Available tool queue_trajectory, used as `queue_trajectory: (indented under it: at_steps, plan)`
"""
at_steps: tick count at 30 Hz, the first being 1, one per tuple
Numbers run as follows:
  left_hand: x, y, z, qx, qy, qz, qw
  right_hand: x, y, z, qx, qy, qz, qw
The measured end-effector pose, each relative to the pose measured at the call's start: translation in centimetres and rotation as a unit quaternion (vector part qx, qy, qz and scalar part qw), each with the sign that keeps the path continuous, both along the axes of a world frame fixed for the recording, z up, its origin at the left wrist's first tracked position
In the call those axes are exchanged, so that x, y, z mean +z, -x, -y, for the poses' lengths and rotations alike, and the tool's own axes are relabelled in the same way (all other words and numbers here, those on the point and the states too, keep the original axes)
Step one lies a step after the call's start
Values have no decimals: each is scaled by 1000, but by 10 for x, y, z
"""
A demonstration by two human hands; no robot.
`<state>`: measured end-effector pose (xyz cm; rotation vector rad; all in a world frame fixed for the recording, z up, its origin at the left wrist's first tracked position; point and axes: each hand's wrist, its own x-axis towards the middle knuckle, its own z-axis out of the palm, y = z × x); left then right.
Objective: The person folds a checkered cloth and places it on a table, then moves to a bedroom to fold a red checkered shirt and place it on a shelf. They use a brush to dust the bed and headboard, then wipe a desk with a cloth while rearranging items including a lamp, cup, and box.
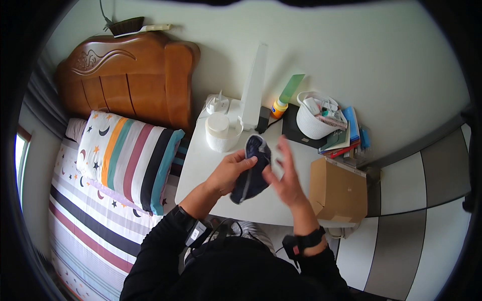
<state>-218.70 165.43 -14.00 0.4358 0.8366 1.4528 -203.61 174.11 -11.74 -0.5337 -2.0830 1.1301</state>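
Note:
My left hand grips a dark blue fabric pouch above the white table, its thumb pressed on the near face. A grey strip, perhaps a zip, runs along the pouch, and its upper end gapes a little with a pale rim. On the other side my right hand is raised with its fingers spread, slightly blurred. Its fingertips come close to the pouch's right edge; whether they touch it I cannot tell. Behind the pouch stands a round white container on the white table.
A white desk lamp and a yellow bottle stand at the back. To the right are a filled white basket, books and a cardboard box. A bed with a striped pillow lies left.

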Motion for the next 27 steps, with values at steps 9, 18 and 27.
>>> queue_trajectory:
  at_steps: [9, 18, 27]
  plan:
    - [22, 32, -36, 79, -149, -15, 986, -6, 28, -121, 0, 177, -36, 984]
    - [91, 31, -75, 120, -92, -112, 982, 111, 172, -293, -25, -69, -100, 992]
    - [76, 47, -82, 128, -113, -121, 978, 59, 199, -283, 21, -300, -96, 949]
